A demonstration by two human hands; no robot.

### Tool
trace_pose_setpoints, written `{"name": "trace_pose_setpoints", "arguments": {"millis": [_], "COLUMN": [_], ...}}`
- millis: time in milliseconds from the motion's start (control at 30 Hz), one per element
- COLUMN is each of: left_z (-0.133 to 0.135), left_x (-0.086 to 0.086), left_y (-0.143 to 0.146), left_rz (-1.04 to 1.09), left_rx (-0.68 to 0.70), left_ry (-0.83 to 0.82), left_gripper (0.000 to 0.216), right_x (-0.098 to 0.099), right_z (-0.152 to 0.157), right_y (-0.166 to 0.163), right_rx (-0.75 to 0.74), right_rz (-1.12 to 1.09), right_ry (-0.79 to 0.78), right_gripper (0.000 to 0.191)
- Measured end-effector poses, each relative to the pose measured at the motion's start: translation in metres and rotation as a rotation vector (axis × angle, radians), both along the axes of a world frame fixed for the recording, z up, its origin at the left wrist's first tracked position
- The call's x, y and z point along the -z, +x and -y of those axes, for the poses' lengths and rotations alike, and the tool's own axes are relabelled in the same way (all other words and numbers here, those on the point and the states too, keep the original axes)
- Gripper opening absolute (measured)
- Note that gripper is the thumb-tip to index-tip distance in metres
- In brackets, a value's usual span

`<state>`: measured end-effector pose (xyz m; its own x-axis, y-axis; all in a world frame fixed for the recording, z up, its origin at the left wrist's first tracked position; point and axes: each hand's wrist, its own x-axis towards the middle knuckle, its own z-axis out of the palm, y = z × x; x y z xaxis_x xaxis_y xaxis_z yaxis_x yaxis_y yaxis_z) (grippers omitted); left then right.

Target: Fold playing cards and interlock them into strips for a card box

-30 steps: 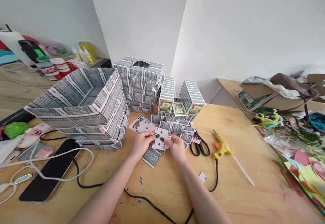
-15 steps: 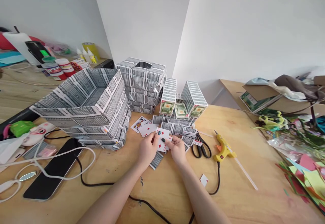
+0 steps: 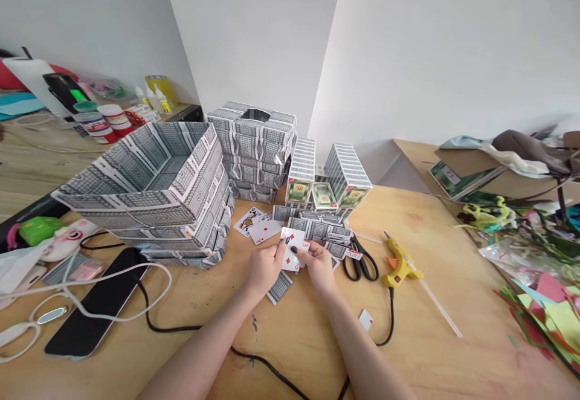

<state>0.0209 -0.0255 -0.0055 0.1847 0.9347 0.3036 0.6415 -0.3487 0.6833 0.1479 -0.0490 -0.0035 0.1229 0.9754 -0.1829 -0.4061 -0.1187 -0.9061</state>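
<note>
Low over the table, a playing card [image 3: 293,240] with red diamonds faces up between my two hands. My left hand [image 3: 266,269] pinches its left edge, thumb on top. My right hand [image 3: 318,265] grips the right side, where a second card's corner marked 3 peeks out behind the first. Below them a grey patterned card piece [image 3: 280,287] lies on the wood. Just behind are loose face-up cards [image 3: 264,229] and a heap of grey-backed cards [image 3: 317,228]. Black-handled scissors [image 3: 368,265] rest to the right, partly under cards.
A yellow glue gun [image 3: 401,267] with a cord lies right, beside a clear glue stick [image 3: 441,308]. An open box made of cards [image 3: 199,206] stands left, another [image 3: 258,164] behind it. Stacked card packs [image 3: 347,173] stand at the back. A phone [image 3: 97,306] and cables lie left.
The top card has turned slightly more upright, and its overlap with the card behind has shifted. Both hands keep their hold in nearly the same place.
</note>
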Motion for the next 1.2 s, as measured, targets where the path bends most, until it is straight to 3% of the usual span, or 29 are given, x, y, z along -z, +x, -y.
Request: {"name": "trace_pose_setpoints", "arguments": {"millis": [300, 400, 533, 700, 933, 1200], "left_z": [0.001, 0.002, 0.0, -0.007, -0.009, -0.013], "left_x": [-0.004, -0.002, -0.003, -0.006, -0.007, 0.001], "left_y": [-0.001, -0.003, -0.013, -0.023, -0.023, -0.025], "left_rz": [0.275, 0.416, 0.548, 0.447, 0.41, 0.541], "left_rx": [0.075, 0.094, 0.222, 0.306, 0.298, 0.309], "left_ry": [-0.173, -0.302, -0.533, -0.467, -0.432, -0.586], "left_gripper": [0.048, 0.048, 0.047, 0.037, 0.037, 0.041], "right_x": [-0.001, -0.004, -0.004, -0.002, 0.002, 0.0], "right_z": [0.0, 0.001, 0.001, 0.001, 0.0, -0.001], "right_y": [0.005, 0.003, -0.002, -0.002, -0.001, 0.003], "right_rx": [-0.153, -0.121, -0.045, -0.037, -0.008, -0.068], "right_rz": [-0.103, -0.091, -0.072, -0.029, -0.014, -0.027], "right_ry": [-0.046, -0.027, 0.016, -0.011, 0.021, -0.013], "right_gripper": [0.03, 0.029, 0.028, 0.033, 0.031, 0.033]}}
